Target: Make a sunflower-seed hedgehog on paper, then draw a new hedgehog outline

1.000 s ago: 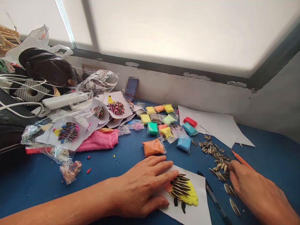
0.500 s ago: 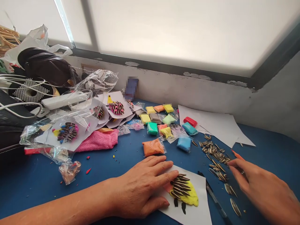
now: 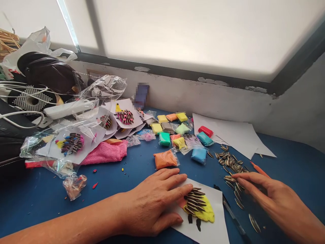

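Note:
My left hand lies flat, fingers stretched out, across the left part of a white paper sheet. Its index fingertip rests at the edge of a yellow clay hedgehog shape, whose back carries rows of striped sunflower seeds as spines. Two small black clay feet sit below the body, and a pink part is half hidden by the fingers. Over on the right, my right hand pinches a sunflower seed between thumb and index finger, at the loose seed pile.
Bagged clay packets, including orange and blue, lie beyond my left hand. A pen is beside the sheet, and an orange pointed tool by my right hand. Finished seed pictures, a pink towel and white paper lie further off.
My right hand has moved left and slightly in among the seeds, its thumb and index finger now closed at the pile. My left hand and the sheet stay put.

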The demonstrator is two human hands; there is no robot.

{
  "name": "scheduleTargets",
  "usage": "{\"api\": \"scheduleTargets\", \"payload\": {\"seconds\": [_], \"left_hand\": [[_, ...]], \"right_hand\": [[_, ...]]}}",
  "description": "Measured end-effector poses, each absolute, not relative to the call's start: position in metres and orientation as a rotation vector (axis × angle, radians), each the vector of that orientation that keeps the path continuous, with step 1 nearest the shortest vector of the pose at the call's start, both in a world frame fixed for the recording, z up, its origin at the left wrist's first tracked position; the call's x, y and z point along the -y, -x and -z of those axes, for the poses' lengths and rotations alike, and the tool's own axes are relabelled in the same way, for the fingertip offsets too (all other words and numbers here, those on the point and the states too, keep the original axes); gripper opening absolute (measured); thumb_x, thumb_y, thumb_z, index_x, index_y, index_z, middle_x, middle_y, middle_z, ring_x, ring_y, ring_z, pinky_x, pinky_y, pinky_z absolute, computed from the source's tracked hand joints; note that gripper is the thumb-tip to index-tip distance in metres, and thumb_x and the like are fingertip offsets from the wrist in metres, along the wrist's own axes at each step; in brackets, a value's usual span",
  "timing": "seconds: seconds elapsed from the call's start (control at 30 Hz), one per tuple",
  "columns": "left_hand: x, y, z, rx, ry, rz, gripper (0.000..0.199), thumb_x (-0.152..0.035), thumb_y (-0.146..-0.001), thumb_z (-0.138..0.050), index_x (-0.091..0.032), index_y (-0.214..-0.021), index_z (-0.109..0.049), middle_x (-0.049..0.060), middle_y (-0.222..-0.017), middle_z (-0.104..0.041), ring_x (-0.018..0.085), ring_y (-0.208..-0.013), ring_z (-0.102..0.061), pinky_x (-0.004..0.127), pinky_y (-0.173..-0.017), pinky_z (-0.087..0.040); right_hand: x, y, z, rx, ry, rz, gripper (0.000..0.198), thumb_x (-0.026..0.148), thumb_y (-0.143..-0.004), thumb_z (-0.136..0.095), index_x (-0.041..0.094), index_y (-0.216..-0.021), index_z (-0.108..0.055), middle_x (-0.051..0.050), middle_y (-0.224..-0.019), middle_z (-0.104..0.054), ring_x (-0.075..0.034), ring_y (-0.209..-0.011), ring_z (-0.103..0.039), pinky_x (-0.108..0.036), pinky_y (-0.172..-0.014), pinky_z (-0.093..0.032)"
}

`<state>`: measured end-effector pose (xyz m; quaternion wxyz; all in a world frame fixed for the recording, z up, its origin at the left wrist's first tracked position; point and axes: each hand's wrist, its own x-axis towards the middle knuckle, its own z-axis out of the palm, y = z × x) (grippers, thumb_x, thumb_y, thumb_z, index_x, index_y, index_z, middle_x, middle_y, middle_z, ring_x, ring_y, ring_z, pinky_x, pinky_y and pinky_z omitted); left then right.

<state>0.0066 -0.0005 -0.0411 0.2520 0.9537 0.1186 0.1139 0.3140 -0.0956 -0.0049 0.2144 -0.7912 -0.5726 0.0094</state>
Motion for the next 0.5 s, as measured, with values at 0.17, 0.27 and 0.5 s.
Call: {"api": "scheduleTargets", "payload": {"seconds": [0.17, 0.27, 0.5], "left_hand": [[0.000, -0.007, 0.040, -0.323, -2.604, -0.296, 0.067, -0.041, -0.095, -0.067, -0.016, -0.153, -0.043, 0.017, -0.157, -0.046, 0.035, -0.146, -0.042, 0.050, -0.123, -0.032], [0.001, -0.007, 0.038, -0.330, -2.619, -0.264, 0.067, -0.043, -0.095, -0.066, -0.016, -0.152, -0.044, 0.016, -0.157, -0.046, 0.034, -0.145, -0.043, 0.049, -0.123, -0.032], [0.000, -0.006, 0.042, -0.319, -2.612, -0.309, 0.068, -0.044, -0.096, -0.065, -0.016, -0.154, -0.042, 0.017, -0.157, -0.046, 0.035, -0.146, -0.042, 0.050, -0.123, -0.030]], "right_hand": [[0.092, -0.315, 0.002, 1.462, 2.374, -0.106, 0.048, 0.054, -0.077, -0.047, 0.029, -0.094, -0.084, -0.008, -0.112, -0.080, -0.042, -0.126, -0.064, -0.057, -0.099, -0.053], [0.092, -0.314, 0.004, 1.407, 2.400, -0.069, 0.047, 0.050, -0.076, -0.047, 0.026, -0.094, -0.084, -0.012, -0.115, -0.079, -0.044, -0.121, -0.066, -0.056, -0.094, -0.055], [0.096, -0.295, -0.003, 1.372, 2.185, -0.262, 0.038, 0.063, -0.072, -0.063, 0.028, -0.078, -0.077, -0.006, -0.092, -0.081, -0.029, -0.084, -0.078, -0.032, -0.066, -0.061]]}}
